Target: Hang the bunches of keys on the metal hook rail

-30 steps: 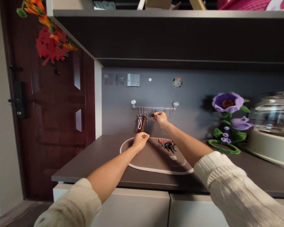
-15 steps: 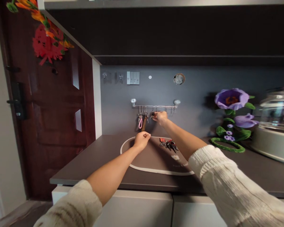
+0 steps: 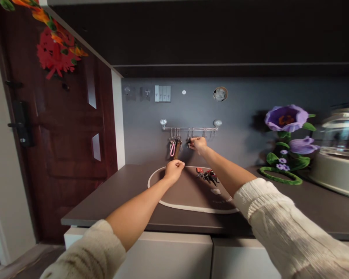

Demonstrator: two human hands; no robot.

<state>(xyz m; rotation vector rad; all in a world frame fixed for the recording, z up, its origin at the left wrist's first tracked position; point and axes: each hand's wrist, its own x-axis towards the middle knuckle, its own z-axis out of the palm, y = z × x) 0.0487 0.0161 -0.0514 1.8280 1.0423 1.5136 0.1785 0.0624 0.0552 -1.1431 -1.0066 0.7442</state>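
Note:
My right hand (image 3: 199, 144) reaches to the chrome hook rail (image 3: 190, 128) on the grey wall and pinches a small dark key bunch (image 3: 189, 142) hanging below a hook. My left hand (image 3: 173, 170) is a closed fist above the oval brown mat (image 3: 189, 193); I cannot make out anything in it. A key bunch with a pink strap (image 3: 172, 146) hangs at the rail's left end. Another bunch of keys with a red tag (image 3: 206, 175) lies on the mat to the right of my left hand.
A dark countertop (image 3: 110, 197) runs over white cabinets. A purple crochet flower (image 3: 285, 121) stands at the right beside a glass-lidded appliance (image 3: 337, 155). A dark red door (image 3: 61, 139) with a red ornament (image 3: 54, 54) is at the left. Wall switches (image 3: 163, 93) sit above the rail.
The view has tilted slightly downward. Both hands stay almost where they were; the right hand keeps its pinch at the rail.

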